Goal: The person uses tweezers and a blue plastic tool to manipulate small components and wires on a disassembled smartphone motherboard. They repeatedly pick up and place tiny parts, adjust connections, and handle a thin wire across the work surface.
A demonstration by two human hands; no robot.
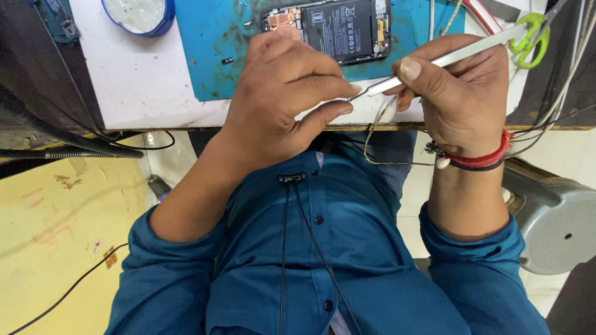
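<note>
Head view looks straight down over a blue shirt at two bare hands raised just above the near edge of a white counter (143, 80). Right hand (465, 93) has its forearm coming up from the lower right, a red band at the wrist, and its thumb and forefinger are pinched in a firm grip around the middle of a pair of metal tweezers (447, 59); the thumbnail faces the camera and the other fingers curl underneath. Those tweezers slant from the upper right down to the left, their tip ending right at the fingertips of the left hand (285, 93). Left hand shows its back to the camera, wrist bent, forearm rising from the lower left; forefinger and thumb are brought close together around the tweezers' tip, the remaining fingers folded. Whether that grip is pinching some small part or only steadying the tip cannot be told, since whatever lies between the fingertips is too small to see. Just beyond the left knuckles an opened phone (335, 28) lies on a teal mat (211, 56), its dark battery and boards exposed; the left hand covers its near corner and the frame cuts off its far end. A blue-rimmed dish (162, 22) sits at the top edge, also cut off, and green-handled scissors (528, 37) lie at the upper right behind the tweezers' end
</note>
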